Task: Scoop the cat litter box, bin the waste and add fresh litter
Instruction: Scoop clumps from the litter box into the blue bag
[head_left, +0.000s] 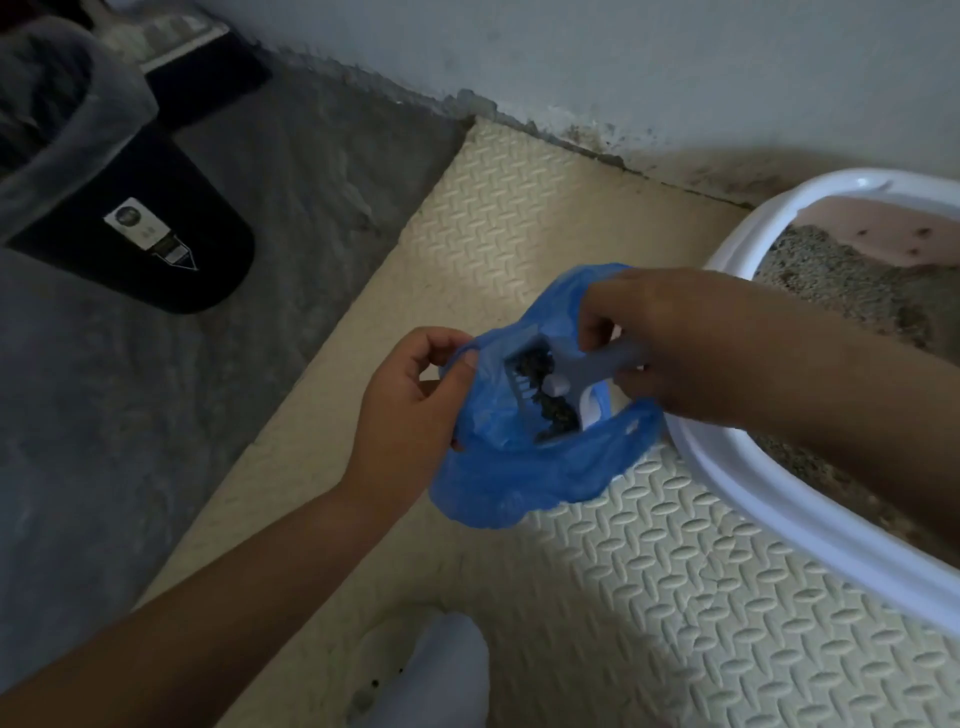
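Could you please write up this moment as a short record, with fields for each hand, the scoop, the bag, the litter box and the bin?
left hand: pinches the rim of the blue bag, holding its mouth open
right hand: grips the handle of the scoop
scoop: tilted into the bag's mouth, carrying dark clumps
litter box: white, at the right, with grey litter inside
bin: black, lined, at the upper left, apart from the bag
mat: beige foam, under the bag and the box
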